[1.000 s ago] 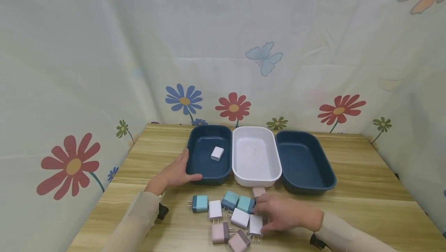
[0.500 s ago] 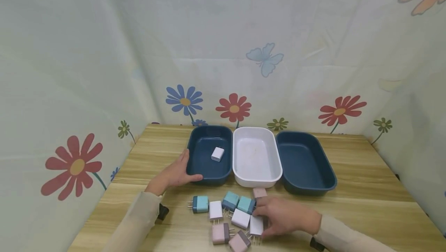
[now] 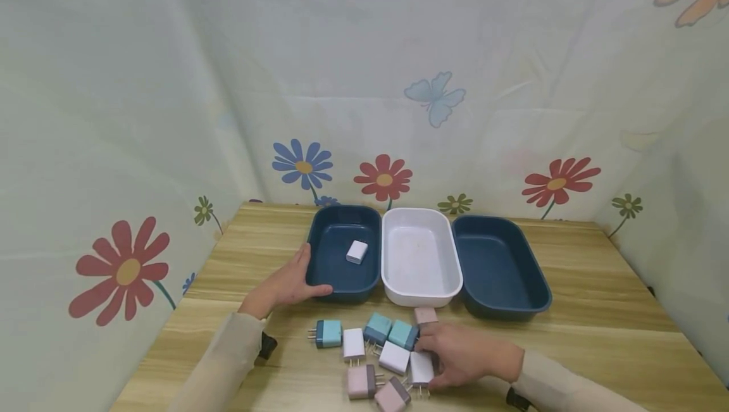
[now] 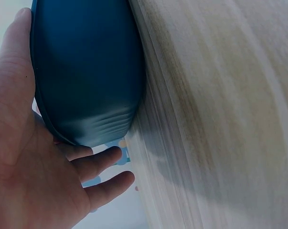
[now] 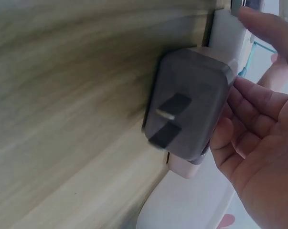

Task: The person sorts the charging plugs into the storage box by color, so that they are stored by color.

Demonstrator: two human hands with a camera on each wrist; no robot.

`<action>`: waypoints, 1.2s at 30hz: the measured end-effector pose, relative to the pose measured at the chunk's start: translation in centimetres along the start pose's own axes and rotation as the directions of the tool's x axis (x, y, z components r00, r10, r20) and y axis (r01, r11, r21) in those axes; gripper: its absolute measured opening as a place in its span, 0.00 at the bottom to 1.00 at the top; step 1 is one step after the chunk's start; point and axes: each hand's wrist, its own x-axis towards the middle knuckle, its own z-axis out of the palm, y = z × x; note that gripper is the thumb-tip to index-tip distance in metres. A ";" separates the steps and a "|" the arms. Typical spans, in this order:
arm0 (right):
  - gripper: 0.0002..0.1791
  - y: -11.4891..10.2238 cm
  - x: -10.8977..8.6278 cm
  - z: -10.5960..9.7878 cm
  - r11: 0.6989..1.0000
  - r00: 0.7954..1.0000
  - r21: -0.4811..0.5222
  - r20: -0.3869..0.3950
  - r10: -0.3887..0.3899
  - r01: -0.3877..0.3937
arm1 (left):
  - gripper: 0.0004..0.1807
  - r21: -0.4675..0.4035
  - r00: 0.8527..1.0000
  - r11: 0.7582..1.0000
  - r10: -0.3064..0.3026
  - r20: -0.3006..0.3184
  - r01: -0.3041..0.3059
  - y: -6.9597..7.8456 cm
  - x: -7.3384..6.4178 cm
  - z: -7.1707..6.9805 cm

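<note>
My right hand (image 3: 461, 354) is low among the plug chargers, thumb and fingertips at the sides of a white charger (image 3: 421, 369), pinching it. In the right wrist view a pink charger (image 5: 191, 102) with a grey prong face stands close to the curled fingers of that hand (image 5: 263, 129); the white charger (image 5: 227, 33) shows behind it. My left hand (image 3: 290, 282) rests at the near left corner of the left dark blue bin (image 3: 344, 295), which has one white charger (image 3: 357, 252) inside. The left wrist view shows its thumb along the bin's rim, fingers loosely extended.
A white bin (image 3: 421, 298) and another dark blue bin (image 3: 507, 311) stand in a row with the first. Several teal (image 3: 328, 334), white (image 3: 354, 343) and pink chargers (image 3: 360, 382) lie in front on the wooden table (image 3: 604, 349). A flowered cloth (image 3: 364, 83) hangs behind.
My right hand has settled from a blurred reach to a still hold, its fingers closing in at the white charger. My left hand keeps its place on the bin; the view shifts slightly.
</note>
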 end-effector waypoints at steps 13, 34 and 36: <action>0.24 0.1 -0.5 -1.5 0.996 0.999 0.080 -0.029 0.027 -0.024 | 0.66 0.005 1.000 1.000 -0.004 -0.004 0.004 0.1 -0.2 0.1; 0.24 -0.1 0.7 -4.1 0.971 0.993 0.211 -0.012 0.120 -0.114 | 0.66 -0.010 1.000 1.000 -0.006 -0.003 0.006 0.1 -0.5 0.4; 0.24 -0.1 0.9 -4.4 0.970 0.991 0.203 -0.009 0.137 -0.132 | 0.66 -0.009 1.000 1.000 -0.009 0.000 0.009 0.1 -0.5 0.4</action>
